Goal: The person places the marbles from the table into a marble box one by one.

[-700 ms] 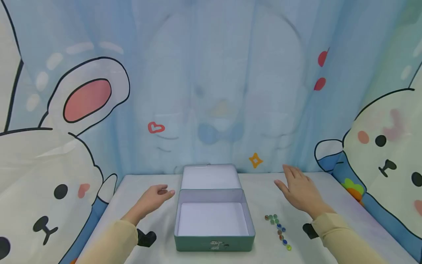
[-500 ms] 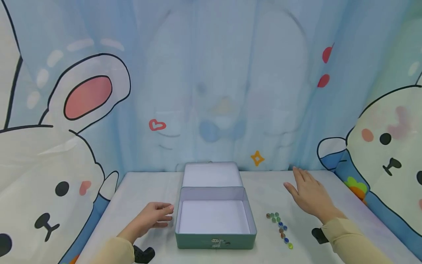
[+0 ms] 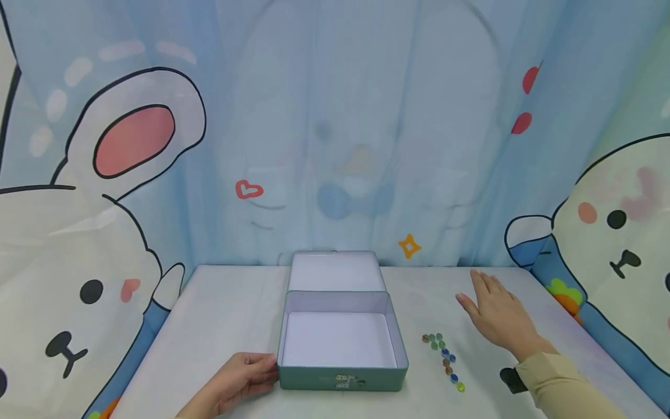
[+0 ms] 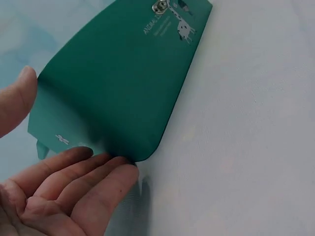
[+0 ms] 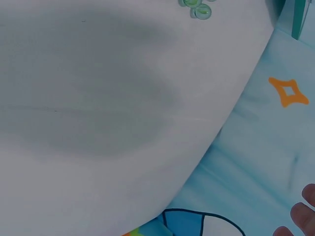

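Observation:
A green tin box [image 3: 342,378] with a pale inside stands on the table, its hinged lid [image 3: 335,271] tipped back. My left hand [image 3: 243,378] is at the box's front left corner. In the left wrist view, its fairly straight fingers [image 4: 93,184] lie along the lower corner of the green tin, with the thumb up by the rim. My right hand [image 3: 502,319] hovers over the table at the right, fingers extended and nothing in it. Between the box and that hand lies a crooked row of glass marbles [image 3: 445,352] in green, blue, brown and yellow.
The white-covered table [image 3: 235,308] ends at the back against a light blue curtain [image 3: 356,145] printed with cartoon bears. A black strap piece [image 3: 513,380] hangs at my right wrist.
My left hand has come down and nearer, from beside the box's left side to its front left corner. My right hand has shifted to the right. The box and marbles stay put.

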Demonstrator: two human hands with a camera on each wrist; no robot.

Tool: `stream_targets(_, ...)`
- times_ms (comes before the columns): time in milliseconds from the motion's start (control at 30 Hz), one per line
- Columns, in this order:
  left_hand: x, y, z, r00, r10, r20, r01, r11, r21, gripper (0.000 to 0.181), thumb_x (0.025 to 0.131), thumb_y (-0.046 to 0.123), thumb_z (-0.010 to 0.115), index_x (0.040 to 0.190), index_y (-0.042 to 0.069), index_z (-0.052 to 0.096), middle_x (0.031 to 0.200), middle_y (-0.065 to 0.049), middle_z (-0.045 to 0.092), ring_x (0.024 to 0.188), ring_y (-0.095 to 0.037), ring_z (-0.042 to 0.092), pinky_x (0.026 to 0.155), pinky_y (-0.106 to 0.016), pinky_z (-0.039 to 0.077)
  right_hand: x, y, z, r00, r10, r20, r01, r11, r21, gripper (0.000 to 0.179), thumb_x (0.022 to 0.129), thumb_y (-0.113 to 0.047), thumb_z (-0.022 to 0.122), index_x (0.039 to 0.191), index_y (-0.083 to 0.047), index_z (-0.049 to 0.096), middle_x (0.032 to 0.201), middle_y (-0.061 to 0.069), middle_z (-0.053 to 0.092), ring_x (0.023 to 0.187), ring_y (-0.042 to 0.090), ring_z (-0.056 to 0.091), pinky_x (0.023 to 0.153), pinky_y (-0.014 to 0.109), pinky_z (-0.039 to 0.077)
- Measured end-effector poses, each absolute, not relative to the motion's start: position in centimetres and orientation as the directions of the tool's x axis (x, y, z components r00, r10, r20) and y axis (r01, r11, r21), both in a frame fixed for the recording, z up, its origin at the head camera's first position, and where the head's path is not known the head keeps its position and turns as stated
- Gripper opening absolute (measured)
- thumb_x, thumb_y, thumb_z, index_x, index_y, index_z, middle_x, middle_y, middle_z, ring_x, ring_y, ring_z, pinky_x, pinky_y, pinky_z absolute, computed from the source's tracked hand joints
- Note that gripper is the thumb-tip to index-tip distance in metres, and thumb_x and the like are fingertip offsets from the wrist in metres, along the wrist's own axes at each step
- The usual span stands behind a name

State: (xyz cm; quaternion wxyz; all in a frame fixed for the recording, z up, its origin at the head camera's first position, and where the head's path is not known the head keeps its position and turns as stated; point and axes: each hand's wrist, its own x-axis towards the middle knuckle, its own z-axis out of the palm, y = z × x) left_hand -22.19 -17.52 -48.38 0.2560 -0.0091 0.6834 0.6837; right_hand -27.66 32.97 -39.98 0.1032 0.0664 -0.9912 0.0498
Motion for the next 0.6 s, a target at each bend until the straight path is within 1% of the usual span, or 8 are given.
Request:
stream_targets(167,-21.8,-17.2,-48.8,-0.88,0.331,-0.339,-0.345,0.042,0.937,0.068,0.101,0.029,0.067,0.138,-0.023,0.045,0.137,-0.033,0.059,0.128,-0.037,0.063,0.101,-0.047,0.056,-27.4,33.3,-40.5,-0.973,-0.117,0.2,-0.136,0.987,-0.087,0.075,0.109,-0.042,0.046,0.151,0.017,0.026,0.151,0.045,0.032,0.137,0.062,0.033,0.108,0.076,0.033)
stream_targets(333,-21.5,-16.9,-49.0,-0.896,0.313,-0.316,-0.321,0.036,0.946,0.072,0.101,0.032,0.067,0.139,-0.025,0.042,0.141,-0.036,0.054,0.134,-0.043,0.055,0.102,-0.05,0.055,-27.4,33.8,-40.9,-0.973,-0.119,0.198,-0.14,0.985,-0.099,0.077,0.109,-0.045,0.042,0.151,0.017,0.025,0.151,0.045,0.031,0.137,0.062,0.033,0.108,0.076,0.033)
stream_targets(400,-21.4,-16.9,-49.2,-0.901,0.305,-0.308,-0.312,0.035,0.949,0.074,0.101,0.032,0.067,0.14,-0.026,0.04,0.141,-0.037,0.053,0.135,-0.044,0.054,0.103,-0.051,0.054,-27.3,34.0,-41.0,-0.973,-0.117,0.197,-0.139,0.985,-0.105,0.078,0.109,-0.046,0.042,0.152,0.017,0.025,0.151,0.045,0.031,0.137,0.062,0.032,0.108,0.076,0.033)
stream_targets(600,-21.2,-16.9,-49.7,-0.909,0.28,-0.308,-0.321,0.001,0.947,0.077,0.1,0.031,0.068,0.141,-0.027,0.037,0.14,-0.037,0.055,0.132,-0.041,0.058,0.105,-0.05,0.053,-27.0,34.2,-41.7,-0.979,-0.09,0.182,-0.112,0.987,-0.113,0.079,0.109,-0.046,0.044,0.151,0.018,0.025,0.151,0.046,0.031,0.137,0.063,0.032,0.109,0.075,0.033)
